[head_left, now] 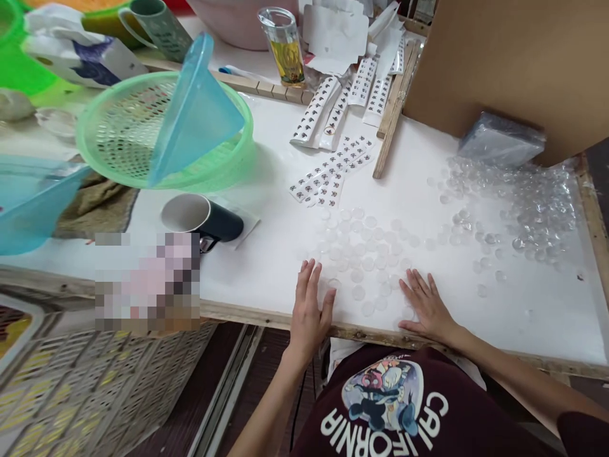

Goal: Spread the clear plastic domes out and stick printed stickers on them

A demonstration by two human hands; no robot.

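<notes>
Where the clear round discs [368, 263] are spread: on the white tabletop [276, 260], in a loose patch reaching between and beyond both hands; single discs are also found scattered to the right.
Left hand [308, 311]: placed at the near table edge, by the left margin of the patch; fingers extended, thumb set apart, one disc seen just beside its tip. Nothing is seen gripped; the palm is partly hidden.
Right hand [428, 308]: laid palm down at the right margin of the patch; fingers splayed, no object seen grasped. Whether a disc is covered by the palm cannot be told.
Disc heap [545, 197]: massed at the right end, near a clear-wrapped block [502, 143].
Cardboard panel [514, 63]: stood behind the block.
Printed sticker strips [333, 168]: laid beyond the patch, some crossed; a wooden batten [390, 136] is positioned to their right.
Green colander [238, 158]: placed at left, a blue plastic container [202, 120] tilted inside.
Dark mug [221, 219]: set between colander and left hand.
</notes>
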